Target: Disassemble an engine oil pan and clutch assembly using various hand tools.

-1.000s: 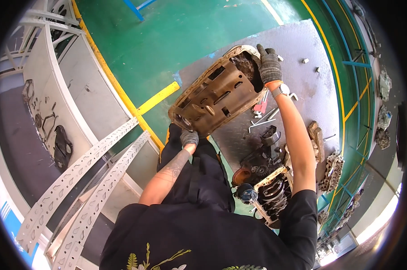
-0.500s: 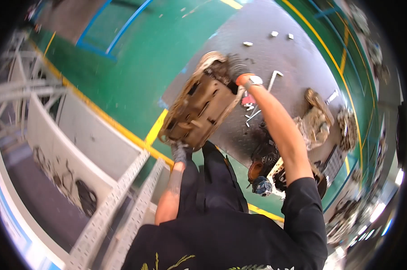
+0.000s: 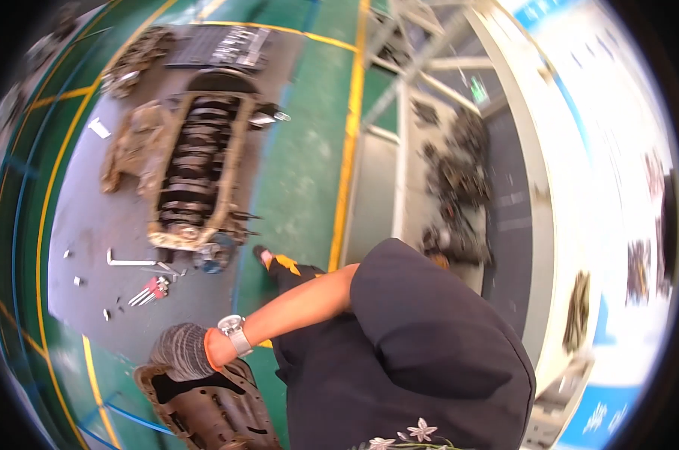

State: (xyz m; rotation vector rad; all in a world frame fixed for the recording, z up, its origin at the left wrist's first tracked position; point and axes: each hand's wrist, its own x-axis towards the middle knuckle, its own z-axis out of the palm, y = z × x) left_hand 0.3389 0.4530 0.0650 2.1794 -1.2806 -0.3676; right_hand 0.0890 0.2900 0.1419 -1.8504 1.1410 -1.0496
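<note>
My right hand (image 3: 180,352), in a grey knit glove with an orange cuff, is closed on the upper rim of a brown metal oil pan (image 3: 208,409). The pan is at the lower left, its hollow side showing and its lower end cut off by the picture's edge. My left hand is out of the picture. Beyond the pan, an engine block (image 3: 236,161) stands on a grey plate (image 3: 92,214), with a dark crankshaft (image 3: 195,161) exposed inside its pale rim.
An L-shaped wrench (image 3: 129,262) and red-handled tools (image 3: 152,291) lie near the block. Beside it is a rusty cast part (image 3: 133,142). A black tray (image 3: 212,46) holds small metal parts. At right, a pale rack (image 3: 401,172) carries dark parts (image 3: 459,180).
My view has swung round, so the engine block now appears at upper left. The oil pan, still in my right hand, has shifted to the lower left. My left hand has left the picture.
</note>
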